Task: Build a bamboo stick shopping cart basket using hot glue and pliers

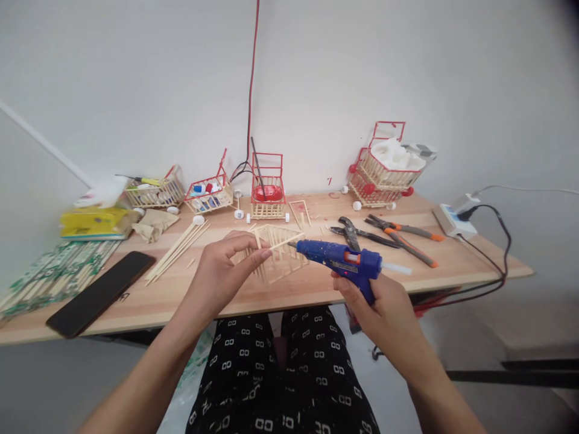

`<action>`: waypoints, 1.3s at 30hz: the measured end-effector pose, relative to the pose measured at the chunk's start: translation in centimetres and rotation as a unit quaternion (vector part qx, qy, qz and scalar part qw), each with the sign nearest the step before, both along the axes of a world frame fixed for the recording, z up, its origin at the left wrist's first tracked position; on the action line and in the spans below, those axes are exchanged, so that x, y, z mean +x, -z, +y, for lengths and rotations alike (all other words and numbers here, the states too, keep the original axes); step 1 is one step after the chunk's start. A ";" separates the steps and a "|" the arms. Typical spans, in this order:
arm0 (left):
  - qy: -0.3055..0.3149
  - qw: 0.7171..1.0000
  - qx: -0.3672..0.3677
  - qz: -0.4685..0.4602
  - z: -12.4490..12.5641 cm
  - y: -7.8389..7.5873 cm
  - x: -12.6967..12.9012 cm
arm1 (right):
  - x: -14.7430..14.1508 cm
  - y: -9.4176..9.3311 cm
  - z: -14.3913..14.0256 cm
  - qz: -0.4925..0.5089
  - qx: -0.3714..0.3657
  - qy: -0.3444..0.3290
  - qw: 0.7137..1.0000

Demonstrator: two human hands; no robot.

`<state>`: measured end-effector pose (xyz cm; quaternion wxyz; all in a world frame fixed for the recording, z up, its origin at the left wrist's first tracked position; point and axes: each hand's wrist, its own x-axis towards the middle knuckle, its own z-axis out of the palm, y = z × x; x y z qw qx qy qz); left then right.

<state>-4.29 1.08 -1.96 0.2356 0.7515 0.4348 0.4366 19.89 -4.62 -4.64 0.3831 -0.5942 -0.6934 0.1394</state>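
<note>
Between thumb and fingers, my left hand [228,265] pinches a short wooden stick [286,241] that points to the right. My right hand [375,301] is wrapped round the handle of a blue hot glue gun [337,256]. The gun's nozzle is at or very close to the stick's right end; I cannot tell if they touch. A clear glue stick pokes out of the gun's back. Behind and below the held stick is a small basket frame of wooden sticks [284,268], partly covered by my left hand.
Along the wall stand several stick-built carts, one a red-trimmed cart [268,208]. Pliers [402,235] lie at the right, near a power strip [453,221] with cables. Loose sticks [178,253], a phone [102,292] and wrapped chopsticks [54,274] lie at the left.
</note>
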 end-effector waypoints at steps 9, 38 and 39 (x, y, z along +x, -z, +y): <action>-0.010 0.998 0.050 0.037 -0.2 0.2 0.0 | 0.6 -0.2 -0.5 0.073 -0.063 -0.016 0.995; 0.068 0.878 0.368 0.297 -2.9 2.7 -1.1 | 3.7 -6.3 3.3 -0.127 -0.150 -0.174 0.965; 0.072 0.881 0.362 0.295 -2.9 2.7 -1.1 | 3.6 -6.3 3.4 -0.129 -0.151 -0.175 0.964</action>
